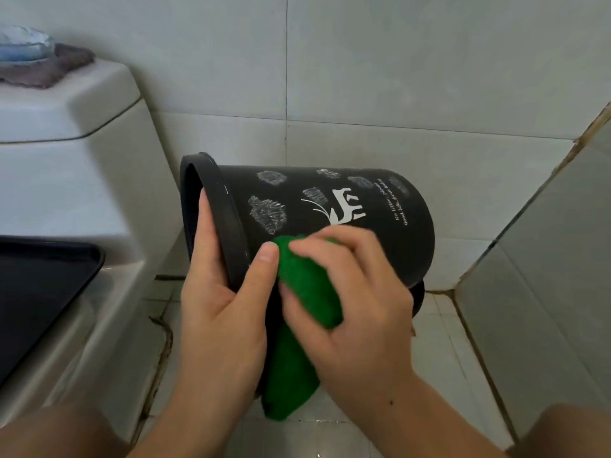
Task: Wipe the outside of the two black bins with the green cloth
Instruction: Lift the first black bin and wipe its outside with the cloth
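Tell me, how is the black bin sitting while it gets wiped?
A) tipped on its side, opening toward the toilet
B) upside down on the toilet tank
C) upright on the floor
A: the black bin lies tilted sideways, its rim gripped by the left hand while the right hand presses the green cloth against it.

White toilet cistern (66,153) at left, a folded purplish cloth (49,69) on its lid's back left corner, a blurred pale blue item (23,44), perhaps a dish, atop it, black toilet lid (36,285) below, grey tiled wall (396,61), tiled floor (439,352).
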